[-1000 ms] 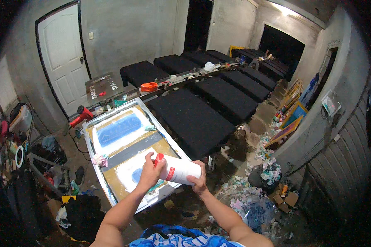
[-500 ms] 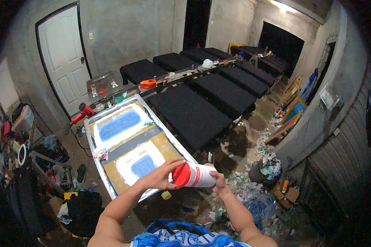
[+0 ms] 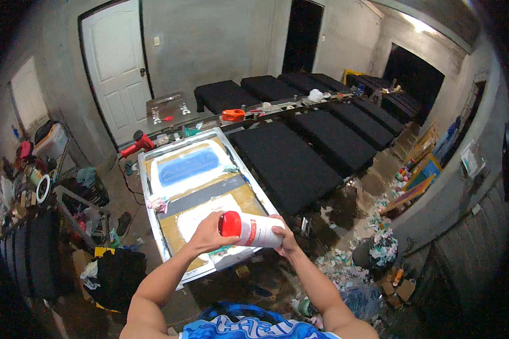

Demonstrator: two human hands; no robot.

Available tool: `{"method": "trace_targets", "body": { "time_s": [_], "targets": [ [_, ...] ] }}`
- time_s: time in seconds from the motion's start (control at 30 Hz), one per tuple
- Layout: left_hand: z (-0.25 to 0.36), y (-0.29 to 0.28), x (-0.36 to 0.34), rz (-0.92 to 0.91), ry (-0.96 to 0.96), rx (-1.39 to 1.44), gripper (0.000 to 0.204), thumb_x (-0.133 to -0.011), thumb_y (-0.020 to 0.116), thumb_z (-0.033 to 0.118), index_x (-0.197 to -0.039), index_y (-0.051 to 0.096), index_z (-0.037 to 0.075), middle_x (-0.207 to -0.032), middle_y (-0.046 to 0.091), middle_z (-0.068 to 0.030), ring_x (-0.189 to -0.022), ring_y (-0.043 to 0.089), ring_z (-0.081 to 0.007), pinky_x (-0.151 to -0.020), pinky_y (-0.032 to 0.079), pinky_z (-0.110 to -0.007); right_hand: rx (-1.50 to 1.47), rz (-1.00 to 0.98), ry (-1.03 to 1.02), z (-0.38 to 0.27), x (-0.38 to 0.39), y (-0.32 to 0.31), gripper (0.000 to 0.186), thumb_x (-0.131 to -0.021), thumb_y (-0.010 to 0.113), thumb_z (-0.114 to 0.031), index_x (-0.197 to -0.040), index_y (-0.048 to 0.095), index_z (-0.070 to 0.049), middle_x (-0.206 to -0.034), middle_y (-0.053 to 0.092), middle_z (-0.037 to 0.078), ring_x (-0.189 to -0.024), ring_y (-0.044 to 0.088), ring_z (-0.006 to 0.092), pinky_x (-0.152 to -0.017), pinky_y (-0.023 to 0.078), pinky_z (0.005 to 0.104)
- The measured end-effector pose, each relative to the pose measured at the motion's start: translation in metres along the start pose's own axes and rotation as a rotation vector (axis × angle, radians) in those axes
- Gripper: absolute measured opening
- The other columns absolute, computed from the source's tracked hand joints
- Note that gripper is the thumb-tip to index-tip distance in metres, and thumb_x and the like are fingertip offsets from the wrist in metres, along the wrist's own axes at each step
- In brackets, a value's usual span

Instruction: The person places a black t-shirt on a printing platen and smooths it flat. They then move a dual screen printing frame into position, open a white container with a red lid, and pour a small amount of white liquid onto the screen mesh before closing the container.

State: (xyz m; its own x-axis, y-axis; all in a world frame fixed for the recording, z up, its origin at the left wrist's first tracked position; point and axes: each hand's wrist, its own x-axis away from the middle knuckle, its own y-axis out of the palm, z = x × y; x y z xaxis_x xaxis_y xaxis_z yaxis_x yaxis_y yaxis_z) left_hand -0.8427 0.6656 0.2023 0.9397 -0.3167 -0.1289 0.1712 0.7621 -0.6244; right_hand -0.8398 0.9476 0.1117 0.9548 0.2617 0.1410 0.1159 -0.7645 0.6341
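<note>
Between my two hands lies a white plastic jar (image 3: 258, 230) with a red lid (image 3: 230, 224), tilted nearly onto its side. My left hand (image 3: 207, 233) is closed around the red lid. The bottom end of the jar rests in my right hand (image 3: 285, 238), its thumb over the side and the other fingers partly hidden behind. Right under the jar is a screen-printing frame (image 3: 240, 173) with a pale rim. Its mesh shows yellow-brown areas and white patches with a blue panel (image 3: 188, 166); the near patch is partly covered by my hands and the jar.
Black-covered printing boards (image 3: 285, 161) run in rows toward the back right. A red heat gun (image 3: 137, 144) and an orange tape dispenser (image 3: 233, 115) lie beyond the frame. A crumpled rag (image 3: 157, 204) sits on its left rim. Scraps (image 3: 345, 271) litter the floor at right.
The jar and both hands have shifted slightly left and up in the picture, now more over the frame. The whole view has swung a little, moving the room rightward.
</note>
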Motion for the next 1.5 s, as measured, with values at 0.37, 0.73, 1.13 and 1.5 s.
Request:
{"method": "trace_targets", "body": {
  "time_s": [0.37, 0.73, 1.13, 1.5],
  "targets": [
    [-0.092, -0.127, 0.006, 0.303, -0.198, 1.394, 0.079, -0.089, 0.057, 0.065, -0.135, 0.05, 0.002, -0.117, 0.067, -0.02, -0.11, 0.067, -0.0354, -0.1, 0.052, -0.05, -0.391, -0.167, 0.201, 0.038, -0.126, 0.062, 0.09, -0.072, 0.064, -0.049, -0.151, 0.043, -0.01, -0.149, 0.05, 0.018, -0.131, 0.054, 0.0379, -0.107, 0.047, 0.0538],
    [-0.111, -0.118, -0.071, 0.665, -0.096, 1.669, 0.088, -0.089, 0.053, 0.072, -0.138, 0.044, -0.001, -0.119, 0.065, -0.0245, -0.092, 0.07, -0.04, -0.085, 0.059, -0.052, -0.374, -0.501, 0.338, 0.064, -0.193, 0.176, 0.114, -0.063, 0.075, -0.037, -0.162, 0.022, -0.013, -0.157, 0.041, 0.016, -0.135, 0.051, 0.0341, -0.114, 0.042, 0.048],
    [-0.051, -0.086, -0.087, 0.687, 0.015, 1.679, 0.086, -0.086, 0.055, 0.073, -0.132, 0.052, 0.0, -0.112, 0.068, -0.0207, -0.087, 0.071, -0.0331, -0.079, 0.06, -0.045, -0.494, -0.214, 0.284, 0.037, -0.166, 0.14, 0.069, -0.083, 0.071, -0.043, -0.138, 0.055, -0.004, -0.129, 0.065, 0.015, -0.117, 0.064, 0.0329, -0.102, 0.052, 0.0497],
    [0.019, 0.122, -0.071, 0.586, 0.033, 1.565, 0.079, -0.092, 0.051, 0.065, -0.135, 0.049, -0.001, -0.103, 0.065, -0.0138, -0.082, 0.067, -0.027, -0.077, 0.057, -0.043, -0.204, 0.127, 0.346, -0.03, -0.026, 0.014, 0.063, -0.104, 0.041, -0.054, -0.143, 0.051, -0.005, -0.134, 0.062, 0.017, -0.12, 0.062, 0.034, -0.106, 0.049, 0.049]
  ]
}}
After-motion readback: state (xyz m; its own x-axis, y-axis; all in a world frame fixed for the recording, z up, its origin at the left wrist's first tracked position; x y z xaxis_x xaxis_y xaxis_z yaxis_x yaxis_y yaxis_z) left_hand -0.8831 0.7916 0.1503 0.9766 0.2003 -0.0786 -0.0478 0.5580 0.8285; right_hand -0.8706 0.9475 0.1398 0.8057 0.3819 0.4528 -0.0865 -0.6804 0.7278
